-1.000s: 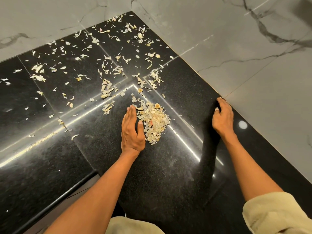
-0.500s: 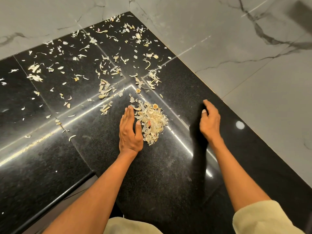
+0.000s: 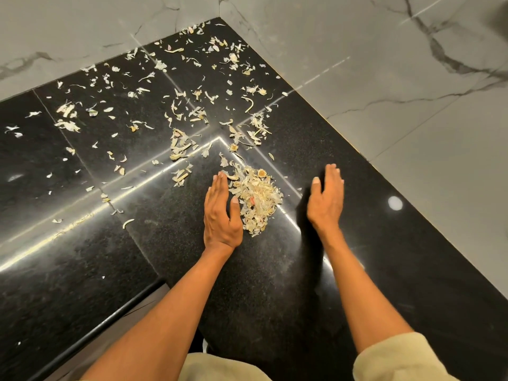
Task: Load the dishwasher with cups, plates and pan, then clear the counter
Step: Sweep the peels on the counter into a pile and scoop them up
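On black bench (image 3: 275, 312), left hand (image 3: 221, 213) flat beside peel pile (image 3: 257, 200), fingers together; right hand (image 3: 325, 200) near, fingers straight. Best cup both, scoop low; loose scraps (image 3: 181, 145) remain.

A single head-worn, wide-angle camera supplies the only view. It looks forward and steeply down onto the inner corner of a black bench (image 3: 275, 284), from close range above the near edge. Both forearms enter from the bottom of the frame, with the left hand (image 3: 221, 213) and right hand (image 3: 325, 200) near centre. Two marble walls (image 3: 398, 78) meeting at the corner fill the top and right. Lens distortion bends straight edges toward the frame borders.
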`<control>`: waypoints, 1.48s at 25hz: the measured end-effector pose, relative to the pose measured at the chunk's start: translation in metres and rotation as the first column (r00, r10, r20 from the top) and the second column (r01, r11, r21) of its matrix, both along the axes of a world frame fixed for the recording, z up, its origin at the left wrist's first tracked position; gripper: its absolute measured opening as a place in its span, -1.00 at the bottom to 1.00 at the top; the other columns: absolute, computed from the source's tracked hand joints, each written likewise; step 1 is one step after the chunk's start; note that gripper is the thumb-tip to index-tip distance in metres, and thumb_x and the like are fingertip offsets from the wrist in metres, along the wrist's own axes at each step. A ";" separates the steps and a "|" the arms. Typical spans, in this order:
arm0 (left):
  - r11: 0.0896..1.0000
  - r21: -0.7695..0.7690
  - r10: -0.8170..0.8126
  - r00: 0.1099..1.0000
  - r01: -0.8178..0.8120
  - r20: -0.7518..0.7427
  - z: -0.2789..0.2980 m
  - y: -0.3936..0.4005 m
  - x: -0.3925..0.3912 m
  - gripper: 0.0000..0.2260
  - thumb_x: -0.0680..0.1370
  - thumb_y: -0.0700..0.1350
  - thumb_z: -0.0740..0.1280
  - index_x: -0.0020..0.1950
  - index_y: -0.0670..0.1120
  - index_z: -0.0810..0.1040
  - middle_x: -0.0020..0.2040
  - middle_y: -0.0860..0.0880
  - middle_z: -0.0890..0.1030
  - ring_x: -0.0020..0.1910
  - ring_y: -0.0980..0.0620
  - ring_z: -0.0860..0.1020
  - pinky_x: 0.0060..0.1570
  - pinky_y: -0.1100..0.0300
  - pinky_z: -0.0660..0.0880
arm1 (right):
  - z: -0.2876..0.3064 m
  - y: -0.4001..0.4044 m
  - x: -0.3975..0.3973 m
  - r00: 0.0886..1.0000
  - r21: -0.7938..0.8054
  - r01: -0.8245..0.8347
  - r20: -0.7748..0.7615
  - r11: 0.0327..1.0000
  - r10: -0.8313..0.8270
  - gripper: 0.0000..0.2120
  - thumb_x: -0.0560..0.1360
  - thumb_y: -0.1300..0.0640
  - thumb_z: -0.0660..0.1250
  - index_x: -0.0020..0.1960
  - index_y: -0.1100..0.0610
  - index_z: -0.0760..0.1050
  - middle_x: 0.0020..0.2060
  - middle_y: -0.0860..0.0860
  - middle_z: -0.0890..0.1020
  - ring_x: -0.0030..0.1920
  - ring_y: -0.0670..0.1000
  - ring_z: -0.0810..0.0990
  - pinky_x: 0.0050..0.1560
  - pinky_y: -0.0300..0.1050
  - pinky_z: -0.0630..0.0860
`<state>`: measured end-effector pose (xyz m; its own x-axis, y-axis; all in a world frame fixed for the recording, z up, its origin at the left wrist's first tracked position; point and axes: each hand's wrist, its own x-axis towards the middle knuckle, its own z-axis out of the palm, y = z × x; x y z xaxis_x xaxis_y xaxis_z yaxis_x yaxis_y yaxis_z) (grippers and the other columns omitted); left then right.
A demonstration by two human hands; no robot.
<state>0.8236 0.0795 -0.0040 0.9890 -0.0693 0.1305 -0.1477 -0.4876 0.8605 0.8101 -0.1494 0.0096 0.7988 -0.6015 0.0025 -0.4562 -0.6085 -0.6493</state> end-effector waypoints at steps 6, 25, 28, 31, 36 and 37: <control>0.993 -0.117 -0.011 1.000 0.007 -0.028 0.005 0.002 -0.001 -0.46 0.62 0.01 0.05 0.55 -0.24 0.25 0.54 -0.15 0.30 0.57 0.00 0.20 0.52 -0.11 0.19 | -0.006 0.133 0.009 0.976 0.097 -0.214 0.070 0.972 0.208 -0.44 0.67 -0.03 -0.03 0.61 0.16 0.12 0.60 0.08 0.17 0.59 -0.07 0.04 0.62 0.02 -0.08; 0.950 -0.310 -0.065 0.992 0.028 -0.112 0.032 0.142 -0.010 -0.54 0.63 -0.13 0.14 0.55 -0.11 0.31 0.32 -0.42 0.45 0.31 -0.44 0.37 0.27 -0.10 0.48 | -0.001 0.203 0.055 0.984 -0.074 -0.130 0.113 0.989 0.138 -0.41 0.65 0.04 0.11 0.60 0.27 0.11 0.60 0.15 0.14 0.62 0.08 0.03 0.60 0.13 0.00; 0.961 -0.274 0.014 0.999 -0.027 -0.047 0.045 0.168 0.001 -0.55 0.63 -0.14 0.14 0.54 -0.09 0.33 0.25 -0.41 0.51 -0.07 -0.03 0.63 0.00 0.06 0.52 | 0.015 0.234 0.048 0.930 -0.243 -0.279 0.174 0.929 0.325 -0.44 0.64 0.11 0.15 0.59 0.28 0.17 0.60 0.17 0.15 0.62 0.11 0.03 0.61 0.13 -0.05; 0.941 -0.309 0.128 0.990 -0.140 -0.057 0.040 0.206 0.007 -0.56 0.61 -0.20 0.14 0.51 -0.21 0.35 0.38 0.08 0.53 0.02 0.22 0.53 0.18 0.29 0.43 | 0.010 0.300 0.019 0.765 -0.237 -0.601 0.107 0.764 0.635 -0.47 0.64 0.13 0.16 0.56 0.29 0.22 0.59 0.19 0.18 0.62 0.14 0.06 0.59 0.19 0.01; 0.911 -0.276 0.280 0.951 -0.307 -0.133 0.034 0.274 -0.007 -0.55 0.60 -0.22 0.14 0.50 -0.24 0.35 0.38 0.14 0.52 0.17 0.35 0.52 0.26 0.38 0.39 | -0.011 0.391 -0.017 0.386 -0.225 -0.909 -0.144 0.350 0.911 -0.36 0.64 0.01 0.11 0.63 0.24 0.03 0.63 0.15 -0.02 0.63 0.07 -0.17 0.58 0.14 -0.02; 0.912 -0.265 0.287 0.948 -0.314 -0.137 0.032 0.285 -0.013 -0.55 0.60 -0.21 0.14 0.50 -0.22 0.35 0.43 0.05 0.48 0.29 0.24 0.51 0.35 0.28 0.38 | -0.011 0.401 -0.019 0.345 -0.249 -0.923 -0.195 0.294 0.918 -0.33 0.63 -0.03 0.08 0.63 0.23 -0.03 0.63 0.14 -0.06 0.62 0.06 -0.22 0.59 0.14 -0.05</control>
<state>0.8105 0.3647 0.0279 0.9659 0.2588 0.0074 0.0551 -0.2336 0.9708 0.7914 0.2513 -0.0017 0.8304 0.5572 -0.0029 0.5155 -0.7703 -0.3754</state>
